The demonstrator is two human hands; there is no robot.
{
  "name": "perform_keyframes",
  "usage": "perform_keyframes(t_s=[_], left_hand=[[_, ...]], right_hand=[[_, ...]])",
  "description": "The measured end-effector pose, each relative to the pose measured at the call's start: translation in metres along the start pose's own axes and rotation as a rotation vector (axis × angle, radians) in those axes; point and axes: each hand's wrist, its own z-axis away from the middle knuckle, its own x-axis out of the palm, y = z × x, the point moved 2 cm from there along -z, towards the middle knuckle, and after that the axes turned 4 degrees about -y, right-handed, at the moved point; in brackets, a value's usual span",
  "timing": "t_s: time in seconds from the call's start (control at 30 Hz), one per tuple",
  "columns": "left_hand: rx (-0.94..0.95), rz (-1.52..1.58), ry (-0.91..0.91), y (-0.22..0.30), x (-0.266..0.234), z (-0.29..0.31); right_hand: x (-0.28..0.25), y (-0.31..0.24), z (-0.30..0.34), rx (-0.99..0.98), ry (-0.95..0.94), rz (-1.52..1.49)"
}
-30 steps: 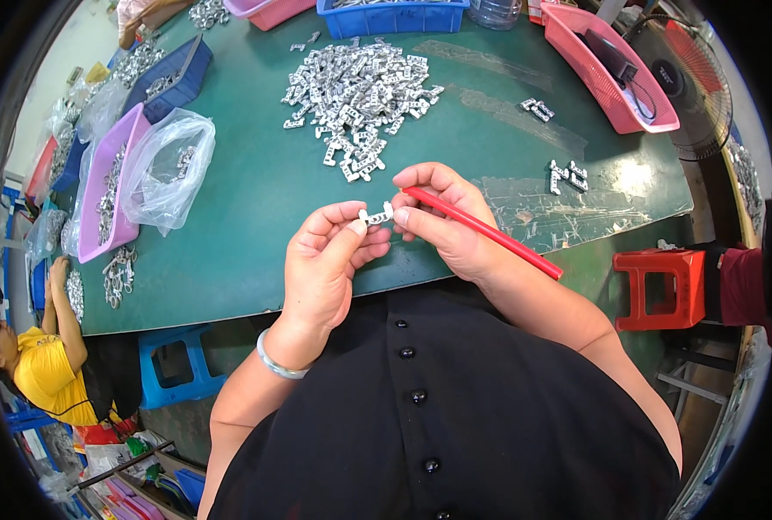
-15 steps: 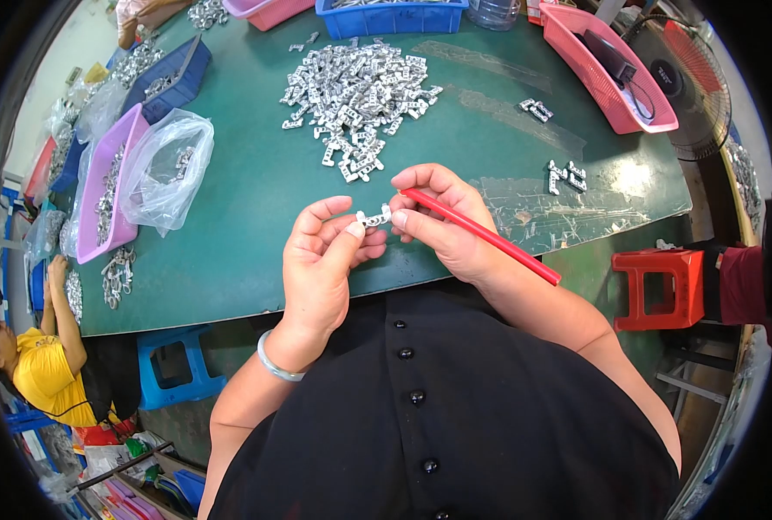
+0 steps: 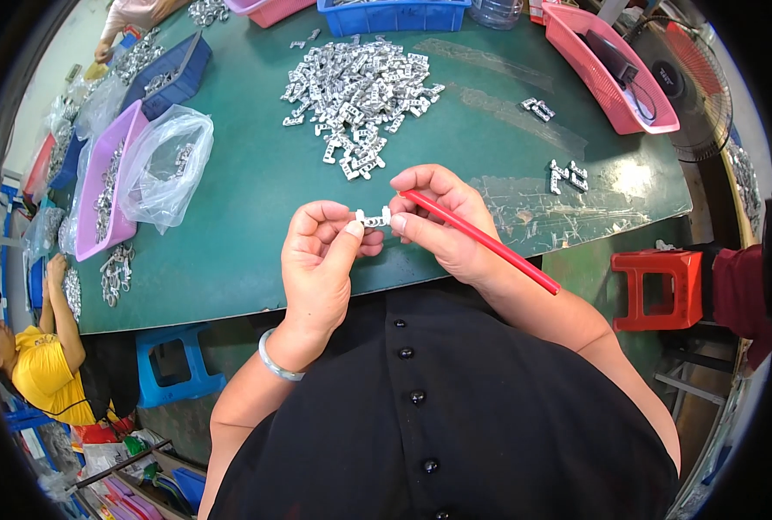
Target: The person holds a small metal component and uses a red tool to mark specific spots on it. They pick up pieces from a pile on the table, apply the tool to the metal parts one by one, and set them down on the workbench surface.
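Between my hands, over the near part of the green table (image 3: pixel 247 173), is a small silver-grey metal part (image 3: pixel 374 221) with notches along it. My left hand (image 3: pixel 321 247) pinches its left end between thumb and fingers. At its right end are the fingertips of my right hand (image 3: pixel 442 217), closed around a long red stick (image 3: pixel 490 245). The stick slants down along my right forearm; whether these fingertips also grip the metal part I cannot tell. Beyond my hands lies a heap of similar metal parts (image 3: pixel 351 87).
A few similar parts (image 3: pixel 568 177) lie at the right. Pink basket (image 3: pixel 568 52) and fan (image 3: pixel 680 87) stand far right; blue bin (image 3: pixel 394 17) at the back. On the left are a pink basket (image 3: pixel 126 186), plastic bag (image 3: pixel 173 173), blue stool (image 3: pixel 178 368) and a person in yellow (image 3: pixel 48 373).
The metal part has turned slightly in my fingers, so its notched side shows more. My hands have hardly moved. At the far left, another person's hand has shifted downward.
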Motion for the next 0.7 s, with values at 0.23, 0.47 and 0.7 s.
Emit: perform_keyframes(t_s=[0.23,0.47,0.7], left_hand=[[0.049,-0.075,-0.029,0.0011,0.0018,0.0004],[0.166,-0.191,-0.047,-0.0019,0.002,0.002],[0.275,-0.346,-0.079,-0.0087,0.0023,0.0028]], right_hand=[[0.0005,-0.0016,0.0009,-0.013,0.007,0.029],[0.003,-0.0011,0.0025,-0.107,-0.001,0.126],[0.0055,-0.0017,0.005,-0.164,0.006,0.193]])
